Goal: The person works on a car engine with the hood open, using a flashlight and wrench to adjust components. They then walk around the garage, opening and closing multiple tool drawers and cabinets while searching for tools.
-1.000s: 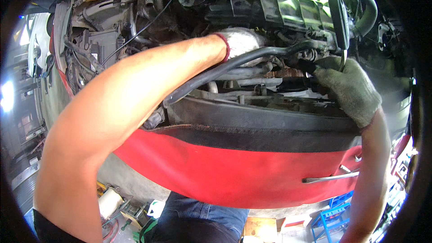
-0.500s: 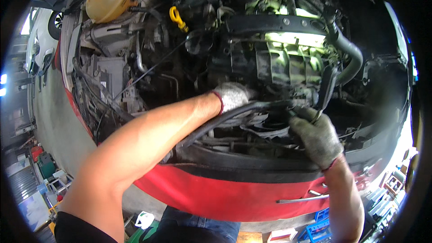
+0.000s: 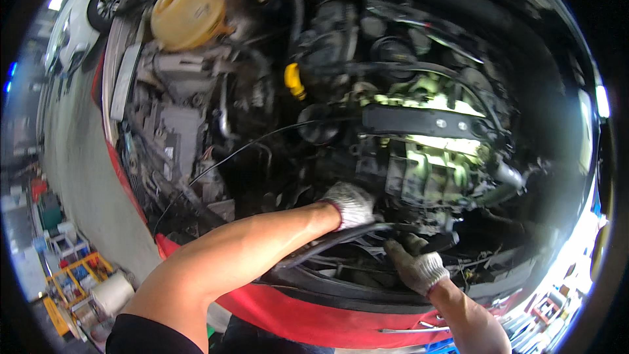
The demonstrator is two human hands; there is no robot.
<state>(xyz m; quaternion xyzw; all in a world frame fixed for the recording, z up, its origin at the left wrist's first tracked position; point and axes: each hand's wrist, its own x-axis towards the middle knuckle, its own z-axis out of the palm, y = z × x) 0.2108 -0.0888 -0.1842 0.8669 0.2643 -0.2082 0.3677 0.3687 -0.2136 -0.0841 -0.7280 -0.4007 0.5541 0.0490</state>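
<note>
My left hand (image 3: 354,206), in a pale knitted glove, reaches down into the engine bay behind a black hose (image 3: 327,241). Its fingers are hidden among the parts. My right hand (image 3: 417,267), gloved too, is just right of it on the near side of the hose, its fingers curled beneath the engine's front. A short dark bar-shaped piece (image 3: 440,242) lies against those fingers; whether they grip it or something behind it is unclear. Above both hands is the engine (image 3: 419,170), brightly lit in part, with a black cover strip (image 3: 419,120) across it.
A yellowish coolant tank (image 3: 187,16) and a yellow dipstick handle (image 3: 294,81) are farther left. A thin cable (image 3: 242,147) crosses the bay. Long metal tools (image 3: 409,331) rest on the red front bumper (image 3: 295,314). On the floor at lower left stands a yellow rack (image 3: 75,282).
The view has shifted, so the engine appears lower. My right hand has come closer to my left, and the dark bar beside it has gone from upright to nearly flat.
</note>
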